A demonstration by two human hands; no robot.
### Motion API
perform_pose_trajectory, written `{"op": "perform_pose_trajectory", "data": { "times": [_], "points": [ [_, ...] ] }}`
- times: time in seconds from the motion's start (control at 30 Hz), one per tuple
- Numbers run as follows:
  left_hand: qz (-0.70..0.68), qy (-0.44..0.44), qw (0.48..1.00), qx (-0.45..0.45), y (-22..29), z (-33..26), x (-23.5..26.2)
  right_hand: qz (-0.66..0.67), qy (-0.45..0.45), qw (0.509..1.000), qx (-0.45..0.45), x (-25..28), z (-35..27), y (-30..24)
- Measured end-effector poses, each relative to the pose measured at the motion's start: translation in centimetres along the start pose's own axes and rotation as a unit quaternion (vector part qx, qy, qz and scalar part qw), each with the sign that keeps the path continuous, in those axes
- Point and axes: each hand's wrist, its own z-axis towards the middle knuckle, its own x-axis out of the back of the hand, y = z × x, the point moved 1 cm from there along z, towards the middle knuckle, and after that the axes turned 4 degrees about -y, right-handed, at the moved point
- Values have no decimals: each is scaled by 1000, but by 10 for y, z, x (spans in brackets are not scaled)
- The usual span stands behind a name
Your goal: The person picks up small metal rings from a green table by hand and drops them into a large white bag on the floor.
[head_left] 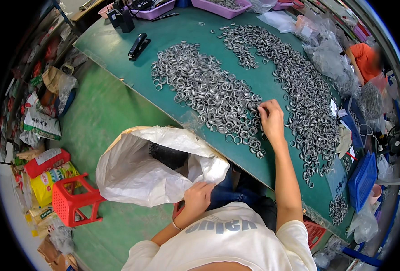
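My left hand (198, 198) is closed on the near rim of a large white sack (141, 186), whose mouth gapes toward me beside the table edge. Dark contents (169, 156) show inside it, too dim to make out singly. Over the green table (254, 169) reaches my right hand (272, 117), thumb and fingers pinched at the right side of a heap of grey metal rings (209, 86). A ring appears to be at the fingertips, partly hidden by them. Farther right curves a second, longer band of the same rings (301, 99).
A black stapler (139, 46) and pink trays (222, 6) lie toward the table's far side. Blue baskets (362, 180) and plastic bags (326, 58) line the right. A red stool (75, 198) stands on the floor at left, near filled sacks (42, 122). Another person (365, 61) sits at far right.
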Motion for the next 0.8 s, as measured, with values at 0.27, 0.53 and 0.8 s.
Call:
{"op": "perform_pose_trajectory", "data": {
  "times": [0.27,0.53,0.8],
  "points": [
    [10,-6,1000,0,0,2,-1,9,-15,998,53,2,1,4],
    [-1,12,1000,0,-3,0,-3,36,10,998,60,2,-1,2],
    [-4,2,1000,-3,-6,-1,-5,-100,-12,990,100,-2,-7,1]
  ]
}}
